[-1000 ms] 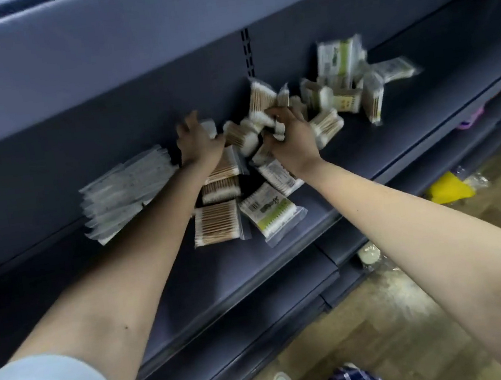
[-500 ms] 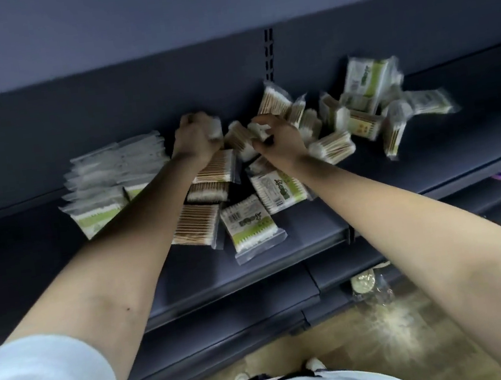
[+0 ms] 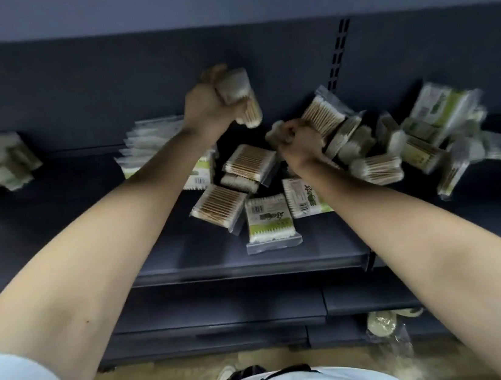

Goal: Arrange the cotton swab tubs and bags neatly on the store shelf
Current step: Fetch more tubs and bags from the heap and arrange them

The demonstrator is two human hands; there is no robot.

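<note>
Dark blue-grey was seen on the shelf, green and white print on the swab bags.

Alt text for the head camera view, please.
A person's left hand holds a pack of cotton swabs above a dark store shelf, while the right hand grips another pack in a jumbled pile of swab bags. A neater stack lies further left.

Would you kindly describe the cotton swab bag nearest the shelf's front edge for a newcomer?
Find the dark grey store shelf. At the front of its central pile of swab bags lies a clear plastic bag with a green-and-white label; no other sits as near the edge.
</note>
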